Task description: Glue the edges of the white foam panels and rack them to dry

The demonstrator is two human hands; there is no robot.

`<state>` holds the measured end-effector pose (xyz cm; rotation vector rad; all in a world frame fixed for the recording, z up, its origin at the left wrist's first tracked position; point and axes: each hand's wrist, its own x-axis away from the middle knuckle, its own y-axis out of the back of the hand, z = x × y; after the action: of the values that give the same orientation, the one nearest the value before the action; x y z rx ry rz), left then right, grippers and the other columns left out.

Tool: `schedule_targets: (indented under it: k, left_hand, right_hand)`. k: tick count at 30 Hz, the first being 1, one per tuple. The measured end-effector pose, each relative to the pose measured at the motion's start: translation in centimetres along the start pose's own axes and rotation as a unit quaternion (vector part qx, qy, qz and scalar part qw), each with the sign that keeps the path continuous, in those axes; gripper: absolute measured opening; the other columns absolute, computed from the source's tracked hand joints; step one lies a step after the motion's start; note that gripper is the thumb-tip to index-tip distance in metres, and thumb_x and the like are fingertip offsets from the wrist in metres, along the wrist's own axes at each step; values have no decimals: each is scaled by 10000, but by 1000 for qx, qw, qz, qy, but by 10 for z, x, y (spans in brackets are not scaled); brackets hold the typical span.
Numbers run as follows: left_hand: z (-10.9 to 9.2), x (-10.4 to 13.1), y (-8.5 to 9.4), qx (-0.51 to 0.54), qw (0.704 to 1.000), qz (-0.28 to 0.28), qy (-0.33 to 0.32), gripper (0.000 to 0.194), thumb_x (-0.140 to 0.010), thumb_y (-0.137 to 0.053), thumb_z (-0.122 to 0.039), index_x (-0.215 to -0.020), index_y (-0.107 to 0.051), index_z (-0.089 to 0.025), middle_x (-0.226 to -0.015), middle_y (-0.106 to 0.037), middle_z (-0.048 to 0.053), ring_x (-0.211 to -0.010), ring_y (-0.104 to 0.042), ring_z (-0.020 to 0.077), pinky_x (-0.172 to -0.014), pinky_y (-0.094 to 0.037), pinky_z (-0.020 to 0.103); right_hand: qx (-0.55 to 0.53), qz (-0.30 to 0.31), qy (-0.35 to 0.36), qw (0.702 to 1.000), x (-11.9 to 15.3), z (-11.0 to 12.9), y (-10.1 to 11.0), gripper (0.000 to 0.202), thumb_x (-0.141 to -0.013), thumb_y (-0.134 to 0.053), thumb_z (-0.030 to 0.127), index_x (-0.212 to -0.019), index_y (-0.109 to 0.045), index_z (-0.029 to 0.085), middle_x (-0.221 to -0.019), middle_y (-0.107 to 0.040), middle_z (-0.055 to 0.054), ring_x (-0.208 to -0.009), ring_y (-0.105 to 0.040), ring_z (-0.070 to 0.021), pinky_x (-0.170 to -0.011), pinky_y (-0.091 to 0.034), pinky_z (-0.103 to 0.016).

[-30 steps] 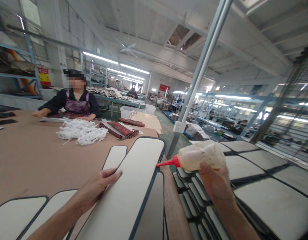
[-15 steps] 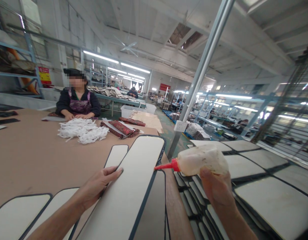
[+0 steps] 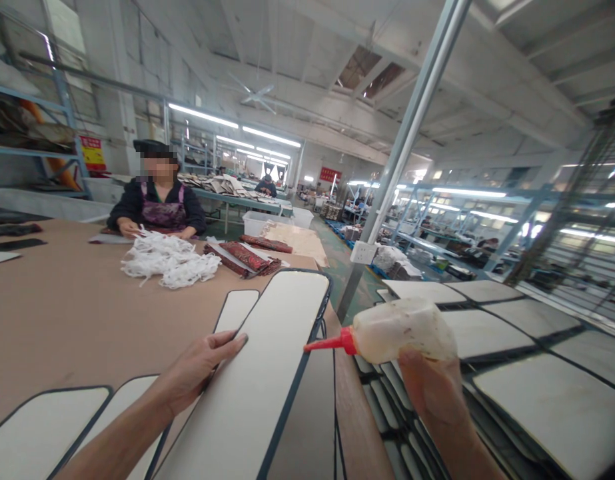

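Over the tan table [image 3: 87,300] slants a cream panel [image 3: 252,380], squeeze bottle [image 3: 407,327] alongside, left hand [image 3: 207,368] pinching the panel, right hand [image 3: 432,388] gripping the bottle, red nozzle [image 3: 328,344] at the dark rim [image 3: 286,417], where even pressure should pay!

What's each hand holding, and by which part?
Left hand: dark-edged white panel, by its left edge. Right hand: red-nozzled squeeze bottle, by its body.

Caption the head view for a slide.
Left hand holds a dark-edged pale panel; right hand holds a squeeze bottle, red nozzle at the panel's edge.
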<state>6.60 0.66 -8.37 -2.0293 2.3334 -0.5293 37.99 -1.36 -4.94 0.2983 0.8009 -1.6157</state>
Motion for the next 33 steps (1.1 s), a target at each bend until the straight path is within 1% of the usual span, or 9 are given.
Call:
schedule_targets:
  k: [6, 9, 13, 20, 24, 27, 33]
  left_hand:
    - [0, -3, 3, 8, 1000, 9, 5, 367, -652, -810, -383, -925, -710, -160, -820, -775, 67, -667, -698, 164, -568, -535, 205]
    - [-1, -5, 4, 11, 1000, 13, 1, 376, -634, -820, -389, -913, -712, -162, -813, -774, 66, -655, -698, 166, -567, -537, 210]
    - [-2, -5, 5, 11, 1000, -2, 3, 397, -586, -846, -398, -877, -716, -162, -769, -770, 60, -619, -689, 163, -533, -526, 207]
    - [-3, -3, 7, 3, 1000, 1, -9, 386, -597, -834, -396, -880, -720, -158, -788, -769, 76, -649, -703, 194, -554, -535, 234]
    - [-4, -6, 9, -4, 1000, -7, -13, 444, -571, -838, -447, -884, -724, -155, -778, -767, 75, -640, -694, 188, -540, -524, 230]
    - [-5, -7, 10, -8, 1000, -14, -17, 484, -559, -839, -468, -906, -725, -151, -766, -764, 65, -633, -684, 173, -529, -513, 219]
    - [-10, -6, 10, -2, 1000, -15, -18, 508, -542, -848, -461, -917, -727, -142, -747, -760, 63, -634, -680, 179, -527, -505, 227]
  right_hand:
    - [-15, 20, -14, 1000, 13, -1, -5, 436, -633, -807, 247, -1041, -654, 238, -875, -714, -23, -732, -657, -190, -645, -557, -290]
    - [-10, 21, -21, 1000, 18, -2, -6, 425, -642, -798, 247, -1042, -653, 231, -877, -710, -39, -742, -654, -211, -647, -556, -321]
    - [0, 9, -22, 1000, 22, -3, -6, 450, -640, -793, 248, -1065, -647, 239, -878, -710, -57, -737, -658, -248, -632, -564, -375]
    - [-6, 19, -33, 999, 31, -2, -13, 503, -664, -774, 237, -1145, -629, 263, -901, -723, -60, -755, -674, -263, -641, -570, -400]
    - [-29, 9, -40, 999, 35, -2, -16, 546, -648, -793, 234, -1169, -629, 244, -896, -725, -82, -748, -679, -264, -634, -576, -399]
    - [-37, 2, -44, 998, 37, -2, -19, 584, -638, -805, 227, -1190, -616, 251, -902, -730, -86, -747, -685, -273, -632, -583, -415]
    - [-32, -15, -42, 998, 41, -3, -21, 524, -626, -809, 245, -1124, -648, 276, -871, -735, -51, -727, -683, -258, -624, -588, -395]
